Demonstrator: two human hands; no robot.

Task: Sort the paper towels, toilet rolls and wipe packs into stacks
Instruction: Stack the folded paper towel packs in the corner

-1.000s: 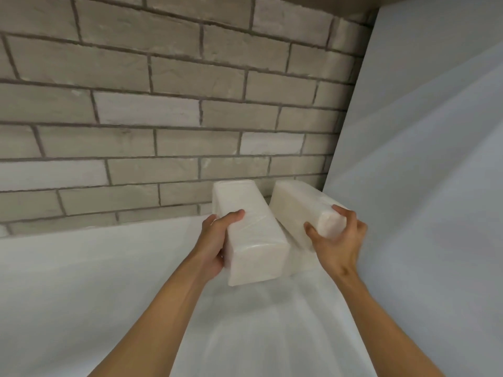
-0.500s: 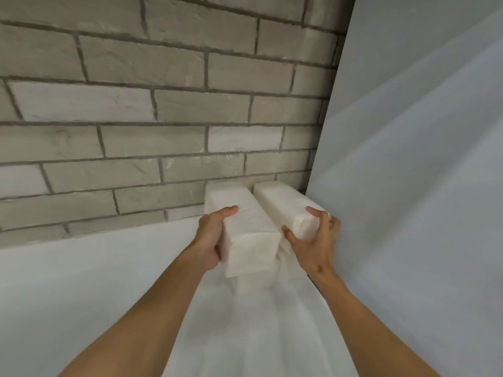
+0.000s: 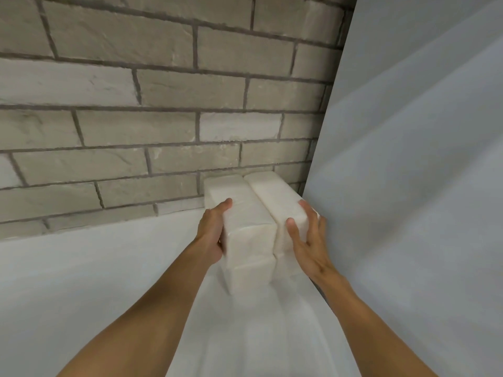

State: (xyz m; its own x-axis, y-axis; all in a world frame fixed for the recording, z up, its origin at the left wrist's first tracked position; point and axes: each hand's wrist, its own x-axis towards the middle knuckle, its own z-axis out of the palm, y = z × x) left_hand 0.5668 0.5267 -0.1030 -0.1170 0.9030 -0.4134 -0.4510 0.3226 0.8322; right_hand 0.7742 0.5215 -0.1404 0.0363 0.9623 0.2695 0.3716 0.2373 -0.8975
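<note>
Two white paper towel packs lie side by side on top of lower packs in the corner. My left hand (image 3: 213,232) grips the left pack (image 3: 245,216) at its near left edge, thumb on top. My right hand (image 3: 306,238) holds the right pack (image 3: 277,197) at its near end, thumb on the front face and fingers along its right side. Below them the front of a lower pack (image 3: 247,273) shows; the rest of the stack is hidden.
A grey brick wall (image 3: 163,104) stands right behind the stack. A white panel (image 3: 408,186) closes the right side, touching the stack's corner. The white shelf surface (image 3: 95,281) stretches left and toward me.
Both packs came down and back into the corner, from tilted and apart to level, side by side and touching on the lower packs. My hands stayed on them.
</note>
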